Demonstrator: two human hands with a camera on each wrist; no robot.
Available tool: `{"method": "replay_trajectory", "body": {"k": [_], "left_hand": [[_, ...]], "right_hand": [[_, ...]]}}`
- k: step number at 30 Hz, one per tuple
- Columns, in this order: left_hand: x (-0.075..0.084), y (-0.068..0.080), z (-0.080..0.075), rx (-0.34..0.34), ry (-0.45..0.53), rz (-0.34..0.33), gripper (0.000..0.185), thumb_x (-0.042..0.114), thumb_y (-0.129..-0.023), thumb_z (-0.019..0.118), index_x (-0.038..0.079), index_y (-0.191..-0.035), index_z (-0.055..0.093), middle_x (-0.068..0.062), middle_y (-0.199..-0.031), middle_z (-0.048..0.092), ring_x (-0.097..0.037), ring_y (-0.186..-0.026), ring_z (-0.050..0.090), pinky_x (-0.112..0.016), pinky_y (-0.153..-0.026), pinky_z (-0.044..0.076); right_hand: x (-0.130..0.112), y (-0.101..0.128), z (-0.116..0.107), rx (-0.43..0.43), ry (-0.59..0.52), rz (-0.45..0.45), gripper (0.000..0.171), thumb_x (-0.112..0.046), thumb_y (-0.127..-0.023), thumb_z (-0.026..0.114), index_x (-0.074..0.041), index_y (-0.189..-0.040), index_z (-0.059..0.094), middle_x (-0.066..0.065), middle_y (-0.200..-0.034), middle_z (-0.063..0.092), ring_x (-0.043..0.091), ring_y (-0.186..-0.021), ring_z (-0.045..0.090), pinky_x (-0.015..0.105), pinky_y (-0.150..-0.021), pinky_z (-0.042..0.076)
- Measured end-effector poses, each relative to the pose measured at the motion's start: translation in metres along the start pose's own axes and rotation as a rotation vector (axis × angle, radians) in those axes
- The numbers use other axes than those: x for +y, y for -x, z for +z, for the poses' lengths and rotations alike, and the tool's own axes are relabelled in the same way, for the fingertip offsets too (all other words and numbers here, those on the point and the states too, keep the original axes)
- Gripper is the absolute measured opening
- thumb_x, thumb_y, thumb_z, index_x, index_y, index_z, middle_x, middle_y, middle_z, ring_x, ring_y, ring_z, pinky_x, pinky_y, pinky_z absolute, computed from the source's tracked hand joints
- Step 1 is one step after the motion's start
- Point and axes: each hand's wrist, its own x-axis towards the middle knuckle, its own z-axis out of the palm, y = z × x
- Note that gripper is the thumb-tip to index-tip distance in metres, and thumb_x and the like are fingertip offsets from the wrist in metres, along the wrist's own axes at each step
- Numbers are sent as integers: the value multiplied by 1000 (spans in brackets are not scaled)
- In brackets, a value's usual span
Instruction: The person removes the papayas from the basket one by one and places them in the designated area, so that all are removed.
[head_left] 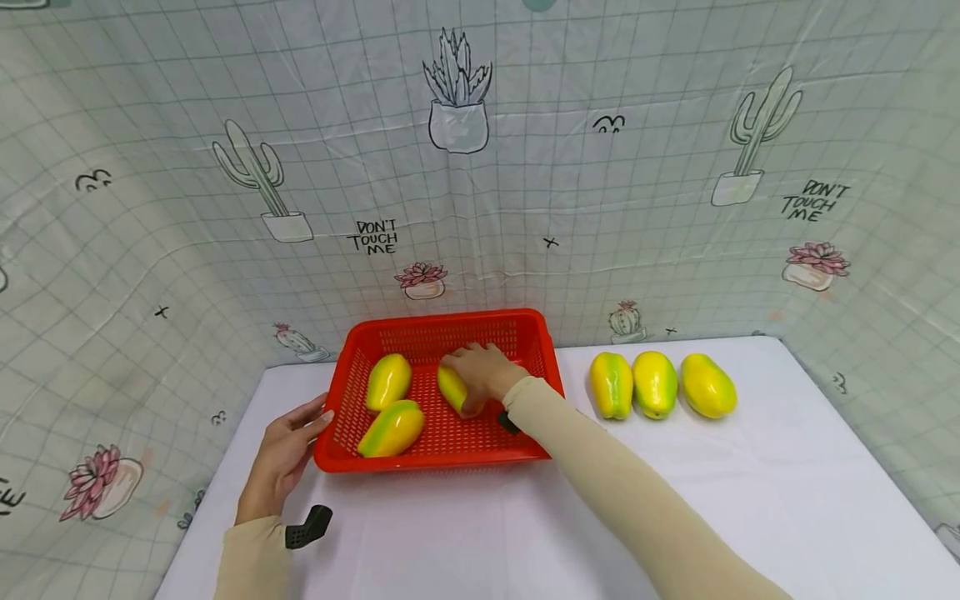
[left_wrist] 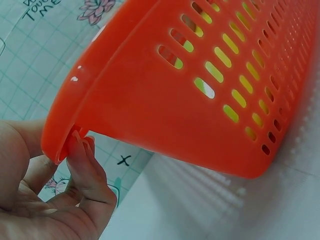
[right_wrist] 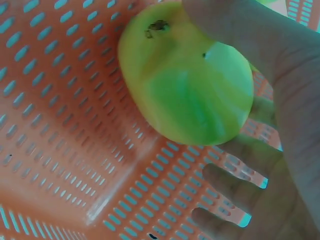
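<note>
A red plastic basket (head_left: 442, 460) with slotted walls stands at the back of the table. My left hand (head_left: 281, 450) grips its left rim, the thumb and fingers on either side of the edge in the left wrist view. Inside the basket my right hand (head_left: 486, 372) holds a yellow-green papaya (right_wrist: 185, 85), thumb over one side and fingers along the other. Seen from the head, the hand covers part of this papaya. Two more papayas, an upper one (head_left: 389, 382) and a lower one (head_left: 392, 429), lie in the basket's left half.
To the right of the basket, three more papayas lie in a row: a left one (head_left: 611, 385), a middle one (head_left: 655, 384) and a right one (head_left: 708, 386). A white cloth covers the table (head_left: 765, 492). Behind stands a grid-patterned curtain (head_left: 525, 192) with plant drawings.
</note>
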Motion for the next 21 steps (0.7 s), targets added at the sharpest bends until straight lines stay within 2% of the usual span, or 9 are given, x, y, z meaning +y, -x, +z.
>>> {"method": "replay_trajectory", "body": {"k": [7, 11, 21], "left_hand": [[-1, -1, 2, -6, -2, 11, 62, 18, -110, 58, 5, -165, 33, -22, -169, 29, -28, -136, 44, -12, -85, 56], [-1, 0, 2, -2, -4, 6, 62, 18, -110, 57, 6, -166, 33, -21, -169, 28, -28, -137, 43, -10, -83, 55], [-2, 0, 1, 7, -17, 1, 62, 19, -110, 58, 8, -166, 33, -21, -170, 27, -28, -137, 43, -10, -82, 54]], "right_hand": [[3, 5, 1, -14, 36, 0, 90, -39, -81, 91, -22, -158, 48, 5, -157, 55, 31, -145, 48, 55, -125, 33], [3, 10, 1, -32, 9, 2, 90, -38, -80, 93, -22, -157, 49, 5, -154, 57, 27, -144, 50, 54, -127, 30], [1, 20, 1, -45, -9, -12, 84, -31, -79, 94, -22, -153, 56, 6, -144, 63, 27, -139, 53, 56, -127, 29]]}}
